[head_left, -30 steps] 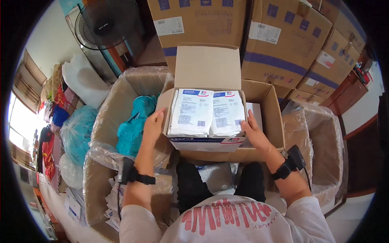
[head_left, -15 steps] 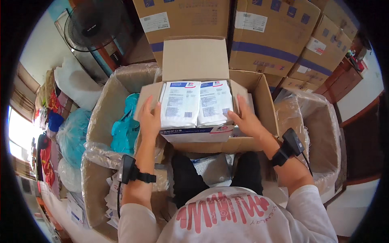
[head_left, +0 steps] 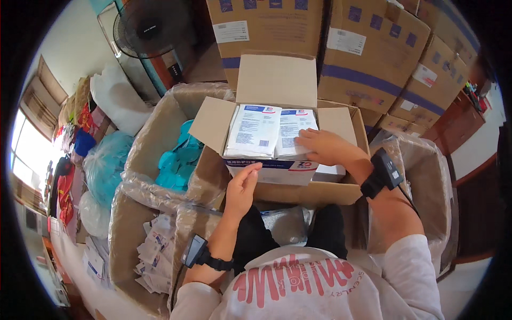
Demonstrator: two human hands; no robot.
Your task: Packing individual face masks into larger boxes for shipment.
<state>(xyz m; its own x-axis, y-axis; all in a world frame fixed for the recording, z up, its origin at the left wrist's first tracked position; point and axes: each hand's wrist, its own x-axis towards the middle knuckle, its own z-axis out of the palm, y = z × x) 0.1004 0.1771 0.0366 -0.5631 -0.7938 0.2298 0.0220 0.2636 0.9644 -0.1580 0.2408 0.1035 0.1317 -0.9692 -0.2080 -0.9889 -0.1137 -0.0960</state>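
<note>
Right hand (head_left: pixel 325 146) atop white packets (head_left: pixel 269 130); left hand (head_left: pixel 242 186) just below.

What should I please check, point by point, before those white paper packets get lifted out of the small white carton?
1. Right hand on the white paper packets: ok, it rests flat on the right stack.
2. Left hand placed: not ok, it hovers by the front of the small white carton, gripping nothing.
3. Carton lid out of the way: ok, it stands open at the back.
4. Carton seated in the brown cardboard box: ok, it sits inside.
5. Plastic-lined box with teal items at the left: ok, open on top.
6. Number of packets underneath: cannot tell.
</note>
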